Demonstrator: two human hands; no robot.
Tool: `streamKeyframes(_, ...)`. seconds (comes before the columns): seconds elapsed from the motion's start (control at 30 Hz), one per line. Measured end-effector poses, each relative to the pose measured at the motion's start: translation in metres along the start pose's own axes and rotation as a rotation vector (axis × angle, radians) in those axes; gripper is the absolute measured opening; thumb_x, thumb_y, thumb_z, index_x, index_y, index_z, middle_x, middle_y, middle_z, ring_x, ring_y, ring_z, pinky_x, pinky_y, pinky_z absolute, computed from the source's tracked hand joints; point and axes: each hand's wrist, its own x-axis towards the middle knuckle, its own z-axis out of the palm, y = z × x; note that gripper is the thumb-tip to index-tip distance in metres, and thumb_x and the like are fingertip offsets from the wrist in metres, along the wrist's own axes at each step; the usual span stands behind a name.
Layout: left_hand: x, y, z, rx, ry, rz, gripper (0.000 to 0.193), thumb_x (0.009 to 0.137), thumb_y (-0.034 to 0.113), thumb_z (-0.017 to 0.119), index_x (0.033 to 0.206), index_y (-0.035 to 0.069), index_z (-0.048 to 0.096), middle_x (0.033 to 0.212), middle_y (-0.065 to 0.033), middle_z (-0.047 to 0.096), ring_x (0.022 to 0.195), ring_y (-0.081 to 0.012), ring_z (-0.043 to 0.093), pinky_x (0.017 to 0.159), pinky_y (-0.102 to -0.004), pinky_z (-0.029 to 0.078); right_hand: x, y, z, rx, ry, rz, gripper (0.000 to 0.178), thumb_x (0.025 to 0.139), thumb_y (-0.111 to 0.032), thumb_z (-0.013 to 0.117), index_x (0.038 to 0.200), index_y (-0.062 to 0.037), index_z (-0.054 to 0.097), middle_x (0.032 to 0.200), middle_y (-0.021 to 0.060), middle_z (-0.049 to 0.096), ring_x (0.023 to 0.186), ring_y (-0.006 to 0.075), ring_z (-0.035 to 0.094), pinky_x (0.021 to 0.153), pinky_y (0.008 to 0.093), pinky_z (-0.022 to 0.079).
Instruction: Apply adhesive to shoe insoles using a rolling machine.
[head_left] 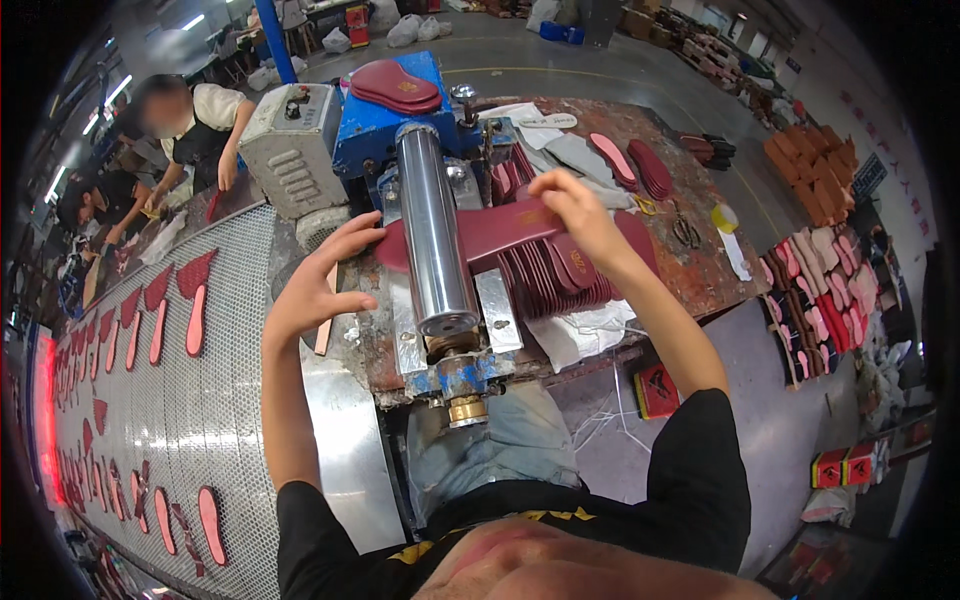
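Note:
A dark red insole (pixel 505 230) lies crosswise beneath a shiny steel roller (pixel 432 230) on a blue press machine (pixel 395 130). Its rounded left end shows on one side of the roller, while the longer part reaches out to the right. My right hand (pixel 585 218) pinches the insole's right end between thumb and fingers. By the left end is my left hand (pixel 325 285), fingers and thumb spread, its fingertips close to the insole's edge; whether they touch it I cannot tell. Under my right hand stands a packed row of dark red insoles (pixel 545 285) on the worktable.
Dark red insoles (pixel 395 82) rest on top of the machine, beside a grey control box (pixel 290 150). To the left runs a mesh conveyor (pixel 240 400) with pink pieces. Scissors (pixel 686 230) and a tape roll (pixel 724 217) lie at right. Another person (pixel 200 130) works at far left.

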Motion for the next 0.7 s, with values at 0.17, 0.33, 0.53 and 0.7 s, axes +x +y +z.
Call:
streamKeyframes(0.17, 0.005, 0.010, -0.007, 0.177, -0.078, 0.021, 0.075, 0.062, 0.027, 0.085, 0.128, 0.006, 0.054, 0.140, -0.0136, 0.047, 0.128, -0.0287, 0.046, 0.106, -0.0389, 0.038, 0.060, -0.005, 0.002, -0.510, 0.120, -0.433, 0.039, 0.090, -0.034, 0.059, 0.107, 0.0010, 0.054, 0.096, 0.0120, 0.060, 0.087, 0.0214, 0.060, 0.080, 0.0328, 0.047)
streamKeyframes(0.33, -0.032, -0.003, -0.033, 0.227, -0.065, -0.125, 0.077, 0.059, 0.006, 0.083, 0.128, 0.004, 0.050, 0.135, -0.0133, 0.050, 0.126, -0.0280, 0.048, 0.107, -0.0367, 0.037, 0.170, 0.010, 0.046, -0.440, 0.220, -0.353, 0.032, 0.096, -0.031, 0.052, 0.100, -0.0001, 0.061, 0.088, 0.0112, 0.064, 0.077, 0.0193, 0.059, 0.071, 0.0306, 0.047)
streamKeyframes(0.53, -0.106, -0.047, -0.046, -0.154, 0.004, -0.440, 0.077, 0.063, 0.009, 0.081, 0.132, 0.004, 0.047, 0.129, -0.0088, 0.053, 0.119, -0.0210, 0.051, 0.103, -0.0348, 0.039, 0.193, 0.048, 0.047, -0.453, 0.475, -0.736, 0.030, 0.096, -0.023, 0.045, 0.086, 0.0013, 0.061, 0.074, 0.0111, 0.061, 0.066, 0.0216, 0.055, 0.063, 0.0361, 0.045)
streamKeyframes(0.7, -0.261, -0.080, -0.045, -0.876, 0.642, -0.613, 0.068, 0.083, 0.041, 0.069, 0.136, 0.005, 0.044, 0.124, -0.0128, 0.056, 0.112, -0.0271, 0.058, 0.099, -0.0398, 0.045, 0.187, 0.041, 0.070, -0.352, 0.375, -0.602, 0.032, 0.097, -0.026, 0.044, 0.088, -0.0003, 0.061, 0.066, 0.0010, 0.051, 0.059, 0.0108, 0.046, 0.056, 0.0278, 0.039)
